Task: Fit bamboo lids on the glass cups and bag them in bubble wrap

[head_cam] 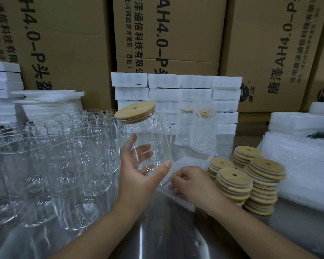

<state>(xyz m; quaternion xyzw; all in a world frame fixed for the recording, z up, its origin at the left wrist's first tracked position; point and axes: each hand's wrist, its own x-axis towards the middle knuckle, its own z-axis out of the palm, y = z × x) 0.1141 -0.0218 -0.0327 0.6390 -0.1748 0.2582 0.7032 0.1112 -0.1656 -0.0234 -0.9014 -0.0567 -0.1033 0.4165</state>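
Observation:
My left hand point(138, 171) grips a clear glass cup point(153, 135) near its base and holds it tilted above the steel table. A round bamboo lid point(135, 112) with a small hole sits on the cup's mouth. My right hand point(191, 184) pinches the edge of a bubble-wrap bag point(187, 162) that lies flat on the table just below and right of the cup. Two lidded cups wrapped in bubble wrap point(202, 131) stand behind it. Several stacks of bamboo lids point(251, 178) rise to the right of my right hand.
Many bare glass cups point(51, 161) crowd the left side of the table. A pile of bubble-wrap bags point(303, 165) lies at the right. White foam blocks point(176, 94) are stacked at the back, with brown cartons point(67, 43) behind them.

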